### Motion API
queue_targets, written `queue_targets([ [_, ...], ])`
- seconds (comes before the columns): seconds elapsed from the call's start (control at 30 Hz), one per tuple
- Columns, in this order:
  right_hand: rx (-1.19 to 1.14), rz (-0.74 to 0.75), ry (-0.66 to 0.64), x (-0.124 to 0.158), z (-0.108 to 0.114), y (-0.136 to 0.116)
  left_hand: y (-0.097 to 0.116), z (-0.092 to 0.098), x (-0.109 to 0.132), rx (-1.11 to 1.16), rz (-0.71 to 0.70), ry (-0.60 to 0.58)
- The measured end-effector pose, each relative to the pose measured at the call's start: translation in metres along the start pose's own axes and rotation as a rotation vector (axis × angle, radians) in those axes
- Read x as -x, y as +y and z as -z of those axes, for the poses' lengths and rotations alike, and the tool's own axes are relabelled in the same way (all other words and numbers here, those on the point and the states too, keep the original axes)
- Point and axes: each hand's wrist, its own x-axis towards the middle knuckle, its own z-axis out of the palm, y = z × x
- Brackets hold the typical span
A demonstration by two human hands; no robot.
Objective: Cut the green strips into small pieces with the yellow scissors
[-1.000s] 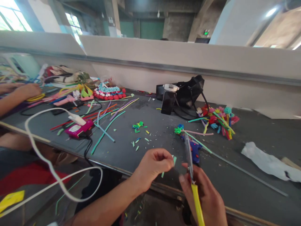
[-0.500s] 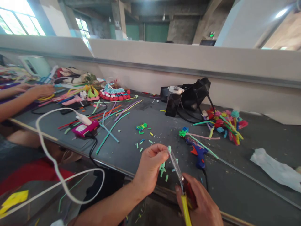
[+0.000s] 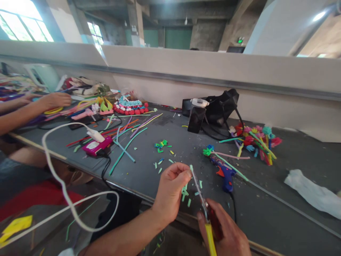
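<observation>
My left hand (image 3: 172,190) pinches a small green strip (image 3: 184,189) over the front edge of the dark table (image 3: 165,167). My right hand (image 3: 226,234) grips scissors (image 3: 201,197) with yellow and red handles, and the blades point up to the green strip at my left fingertips. Cut green bits (image 3: 195,193) lie on the table right under both hands. A blue glue gun (image 3: 223,172) rests just beyond my right hand, with a green-tipped stem (image 3: 226,164) across it.
A heap of coloured craft flowers (image 3: 253,140) and a black bag (image 3: 218,108) with a phone (image 3: 196,119) sit at the back right. White cloth (image 3: 311,193) lies far right. A pink device (image 3: 96,145) with white cable, long coloured strips (image 3: 125,145), another person's arm (image 3: 29,110) at left.
The camera view shifted slightly left. The scissors tilted from upright over the glue gun to slanting left, blades now against the green strip, and more cut green pieces lie below my hands.
</observation>
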Motion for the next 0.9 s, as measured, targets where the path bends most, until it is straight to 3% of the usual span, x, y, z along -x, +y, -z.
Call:
queue_targets([
  [0.67,-0.036,-0.022,-0.022,0.0009,0.0034,0.0016,-0.0037,0.0015,-0.0003,0.0,0.011,-0.018],
  [0.9,-0.095,-0.059,0.037,-0.0013,0.0036,-0.0029,-0.0009,0.0035,-0.0019,-0.069,-0.011,-0.002],
])
